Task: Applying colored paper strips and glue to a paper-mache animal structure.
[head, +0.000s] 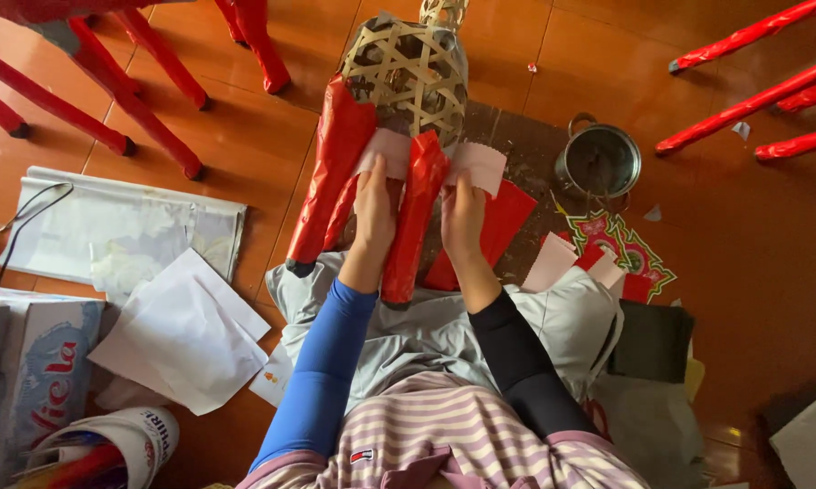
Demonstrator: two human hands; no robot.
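On the bamboo frame (pixel 408 77), both hands' (pixel 374 204) (pixel 462 217) grips closed on pink paper (pixel 476 165).

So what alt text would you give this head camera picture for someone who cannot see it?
Seen from above, a person's left hand and right hand press pink paper onto a woven bamboo frame with red-wrapped legs. A metal pot stands nearby on the orange floor.
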